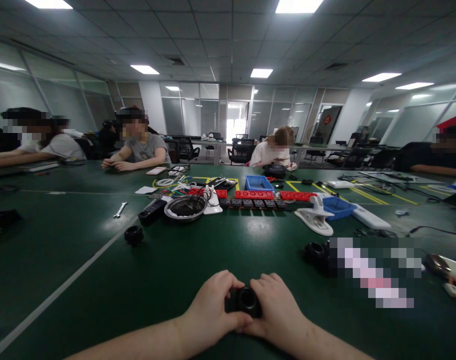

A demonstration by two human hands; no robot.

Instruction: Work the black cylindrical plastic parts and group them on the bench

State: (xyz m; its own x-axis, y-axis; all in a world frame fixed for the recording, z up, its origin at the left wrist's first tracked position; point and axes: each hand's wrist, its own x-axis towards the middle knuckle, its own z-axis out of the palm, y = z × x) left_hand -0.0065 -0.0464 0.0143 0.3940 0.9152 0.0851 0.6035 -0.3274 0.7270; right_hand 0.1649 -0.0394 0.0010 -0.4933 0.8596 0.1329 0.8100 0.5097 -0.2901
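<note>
Both of my hands hold a small black ring-shaped part [246,300] low at the near edge of the green table [100,280]. My left hand [209,312] wraps its fingers around the part's left side. My right hand [276,307] grips the right side, fingers curled over the top. The part's round opening faces up toward me. Most of its body is hidden by my fingers.
Another black ring part [133,234] and a wrench [120,209] lie to the left. A metal bowl [185,207], red strips [254,194], blue bins [259,182] and a white clamp [315,216] sit mid-table. Several people sit along the far side.
</note>
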